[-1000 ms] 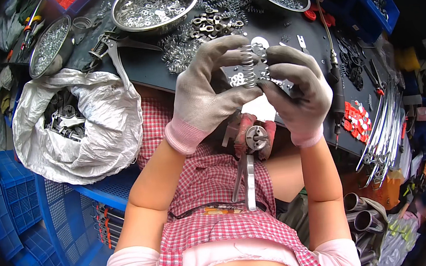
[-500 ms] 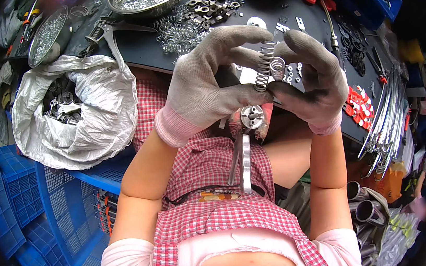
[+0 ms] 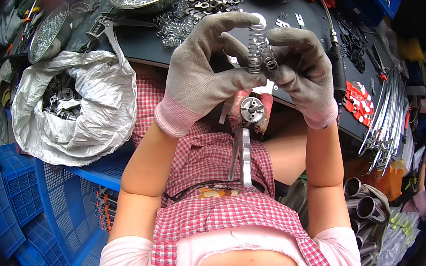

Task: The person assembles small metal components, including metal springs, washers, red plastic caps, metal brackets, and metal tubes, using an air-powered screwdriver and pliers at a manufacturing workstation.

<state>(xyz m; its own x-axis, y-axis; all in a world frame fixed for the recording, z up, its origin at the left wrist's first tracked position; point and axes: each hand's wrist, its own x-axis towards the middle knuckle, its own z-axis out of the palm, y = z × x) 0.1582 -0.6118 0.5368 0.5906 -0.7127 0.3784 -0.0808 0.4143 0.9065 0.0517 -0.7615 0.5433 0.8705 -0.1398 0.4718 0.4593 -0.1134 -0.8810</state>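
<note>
- So the left hand (image 3: 205, 65) is in a grey glove with a pink cuff, thumb at the bottom and index finger up top, gripping a coil spring (image 3: 253, 49) lengthwise between them.
- Right hand (image 3: 302, 65), same sort of glove, has a second spring (image 3: 268, 58) pinched between thumb and fingers.
- Both springs are up in the air around the near edge of the bench (image 3: 139, 41), side by side and a bit tilted. Can't really tell if the coils touch or just overlap from this angle.
- Just below the hands, off that near edge, there's a round metal head (image 3: 252, 109) with a pair of metal handles (image 3: 245, 161) pointing back at the person.
- Farther in on the bench: a heap of loose springs (image 3: 175, 29), some dark metal pieces (image 3: 206, 1) and a steel bowl (image 3: 156, 6) of small washers.
- Toward the right edge: a bunch of red parts (image 3: 358, 103) and long metal rods (image 3: 385, 118).
- Off the bench's near left side sits a white sack (image 3: 108, 113) of metal parts.
</note>
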